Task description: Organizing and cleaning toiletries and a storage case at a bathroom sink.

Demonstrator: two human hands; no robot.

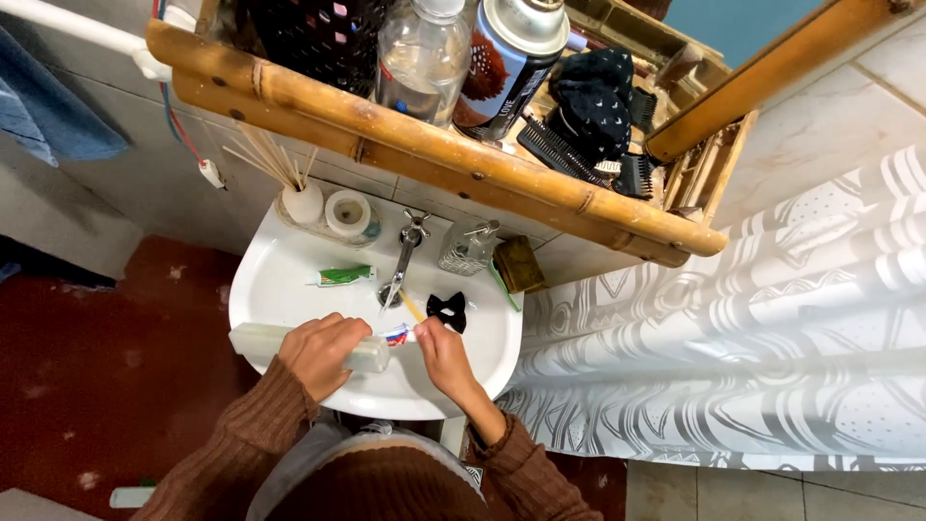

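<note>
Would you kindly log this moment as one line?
left hand: holds pale tube | right hand: pinches its striped cap end | over white sink

The pale, long toothbrush case (289, 342) lies sideways across the near rim of the basin, its right half wrapped by a hand and its left end jutting out to the left. Just right of it, a toothbrush (405, 323) with a yellow handle angles away toward the drain, its red and white end nearest the case.
</note>
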